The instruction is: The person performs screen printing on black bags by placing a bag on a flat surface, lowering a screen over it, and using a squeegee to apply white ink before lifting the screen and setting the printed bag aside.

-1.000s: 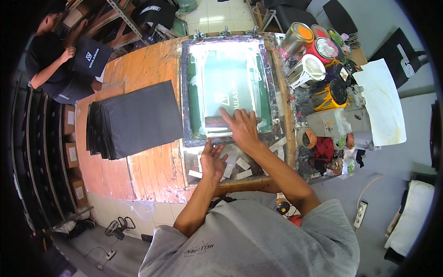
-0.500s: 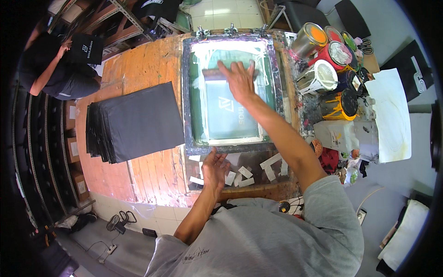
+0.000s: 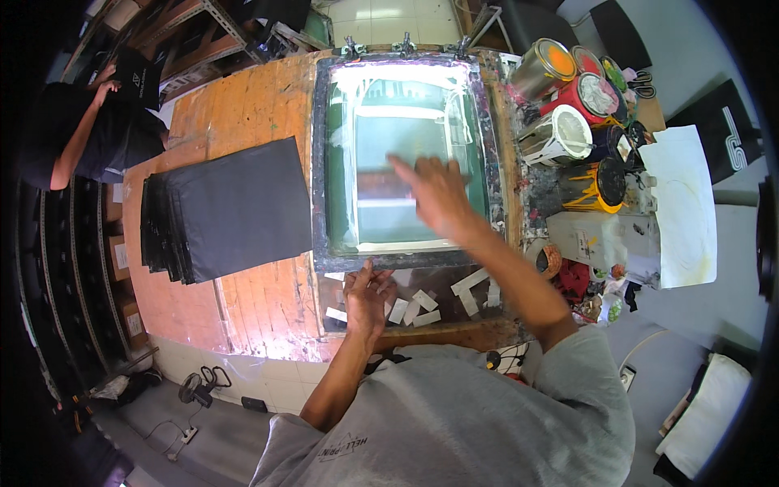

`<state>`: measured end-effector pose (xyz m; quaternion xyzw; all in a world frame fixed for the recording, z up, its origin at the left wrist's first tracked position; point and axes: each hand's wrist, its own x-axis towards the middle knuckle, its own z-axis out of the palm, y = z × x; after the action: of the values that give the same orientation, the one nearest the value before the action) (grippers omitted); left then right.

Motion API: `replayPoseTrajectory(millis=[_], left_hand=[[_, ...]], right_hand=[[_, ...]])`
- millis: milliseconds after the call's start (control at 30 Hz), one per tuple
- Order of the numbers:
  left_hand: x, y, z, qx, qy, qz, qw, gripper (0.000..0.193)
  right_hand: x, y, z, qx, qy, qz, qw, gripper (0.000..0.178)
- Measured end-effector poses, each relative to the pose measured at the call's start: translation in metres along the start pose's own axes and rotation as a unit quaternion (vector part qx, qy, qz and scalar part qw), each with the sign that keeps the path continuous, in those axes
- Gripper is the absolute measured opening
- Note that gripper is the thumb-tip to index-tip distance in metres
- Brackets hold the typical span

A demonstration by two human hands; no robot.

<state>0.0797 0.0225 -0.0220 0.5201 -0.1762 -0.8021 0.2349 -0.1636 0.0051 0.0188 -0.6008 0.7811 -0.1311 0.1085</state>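
Observation:
A screen printing frame (image 3: 321,203) with green mesh lies in front of me, clamped along its far edge. My right hand (image 3: 442,199) is over the mesh, closed on a squeegee (image 3: 377,180) that is smeared by motion; its index finger stretches along the bar. At the frame's near edge, my left hand (image 3: 367,302) has its fingertips on the rim, with the fingers partly curled. To the left is a fanned stack of black sheets (image 3: 231,207). Below the frame, several pale tape strips (image 3: 423,301) stick to the printing board.
Paint cans (image 3: 560,134), several of them open, and a translucent jug (image 3: 584,235) crowd the right side. Metal clamps (image 3: 406,45) hold the frame's far edge. A person (image 3: 89,130) at far left holds a black sheet. Shelving (image 3: 81,268) stands left of the wooden table (image 3: 260,300).
My right hand has drawn the squeegee toward me, from the far part of the mesh to its middle. My left hand stays at the near rim. The whole view has shifted slightly.

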Motion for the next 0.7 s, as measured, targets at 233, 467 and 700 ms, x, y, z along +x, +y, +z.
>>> replayPoseTrajectory(millis=[233,467,700], left_hand=[[-0.033,0.045,0.025,-0.016,-0.064,0.051,0.996,0.028],[-0.033,0.114,0.059,-0.049,-0.310,0.228,0.921,0.024],[0.125,0.135,0.049,0.417,0.200,0.382,0.801,0.033]], right_hand=[[-0.080,-0.069,-0.034,-0.076,0.166,-0.048,0.982,0.061],[-0.018,-0.052,-0.116,-0.108,0.272,-0.105,0.950,0.054],[0.054,-0.130,-0.263,-0.106,0.131,0.162,0.972,0.039]])
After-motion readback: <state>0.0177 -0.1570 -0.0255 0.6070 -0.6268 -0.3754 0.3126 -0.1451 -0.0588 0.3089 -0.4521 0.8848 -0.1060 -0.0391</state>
